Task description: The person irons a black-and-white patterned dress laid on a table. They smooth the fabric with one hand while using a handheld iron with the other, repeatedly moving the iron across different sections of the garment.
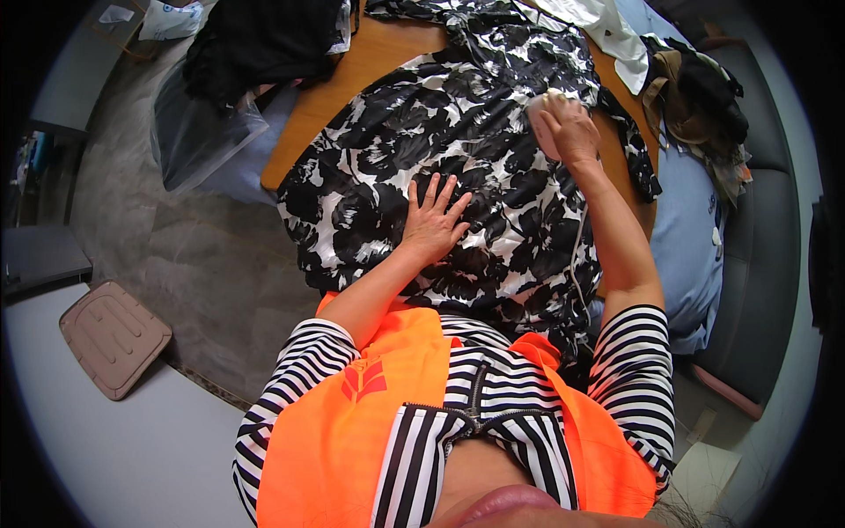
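A black-and-white floral-print garment (pixel 389 152) lies spread over a wooden table, its near edge hanging toward my body. Flat on the fabric rests my left hand (pixel 434 224), fingers apart and holding nothing. My right hand (pixel 573 129) grips a small pale pink handheld appliance (pixel 542 129), which looks like a mini garment iron or steamer, over the right side of the garment. Its underside is hidden. A pale cord (pixel 575 264) runs down the garment's right side toward me. One floral sleeve (pixel 634 145) extends past my right wrist along the table's right side.
The wooden table (pixel 290 162) has a rounded front-left corner. Black clothing (pixel 264 53) and a clear plastic bag (pixel 211 145) are at the left. White fabric (pixel 614 39), blue cloth (pixel 690 244) and piled clothes (pixel 700 99) lie right, beside a dark padded seat (pixel 759 264).
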The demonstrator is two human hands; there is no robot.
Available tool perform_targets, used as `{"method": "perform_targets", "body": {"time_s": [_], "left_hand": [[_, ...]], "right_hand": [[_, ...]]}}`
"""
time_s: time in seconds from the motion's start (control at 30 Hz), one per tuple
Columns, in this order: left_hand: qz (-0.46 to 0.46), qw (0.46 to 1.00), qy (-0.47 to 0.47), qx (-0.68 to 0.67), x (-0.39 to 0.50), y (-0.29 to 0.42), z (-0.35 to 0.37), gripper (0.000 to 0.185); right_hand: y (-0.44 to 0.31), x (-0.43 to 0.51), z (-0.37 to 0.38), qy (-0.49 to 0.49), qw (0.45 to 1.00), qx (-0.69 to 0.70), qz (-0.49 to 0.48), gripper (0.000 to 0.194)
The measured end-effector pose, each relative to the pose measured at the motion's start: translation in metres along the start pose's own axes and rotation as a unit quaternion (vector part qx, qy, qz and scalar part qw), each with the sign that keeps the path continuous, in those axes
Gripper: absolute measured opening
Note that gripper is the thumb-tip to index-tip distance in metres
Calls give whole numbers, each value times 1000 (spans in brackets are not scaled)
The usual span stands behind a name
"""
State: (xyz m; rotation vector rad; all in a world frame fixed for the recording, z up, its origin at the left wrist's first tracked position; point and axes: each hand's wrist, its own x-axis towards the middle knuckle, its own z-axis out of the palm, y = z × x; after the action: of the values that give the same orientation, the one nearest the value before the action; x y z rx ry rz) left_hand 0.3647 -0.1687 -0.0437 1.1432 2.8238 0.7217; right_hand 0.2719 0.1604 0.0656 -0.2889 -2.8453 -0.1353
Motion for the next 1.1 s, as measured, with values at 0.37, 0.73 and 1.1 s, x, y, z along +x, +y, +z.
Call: {"method": "perform_targets", "body": {"time_s": [0.37,0.73,1.1], "left_hand": [[-7,999,-18,-31,3,6,-15,60],[-5,999,-19,-36,1,5,-16,61],[-4,999,-23,-36,2,4,-14,60]], "right_hand": [[-137,-20,14,-63,987,123,-82,57],[-122,29,44,-75,993,72,48,66],[-101,71,63,-81,989,6,122,74]]}}
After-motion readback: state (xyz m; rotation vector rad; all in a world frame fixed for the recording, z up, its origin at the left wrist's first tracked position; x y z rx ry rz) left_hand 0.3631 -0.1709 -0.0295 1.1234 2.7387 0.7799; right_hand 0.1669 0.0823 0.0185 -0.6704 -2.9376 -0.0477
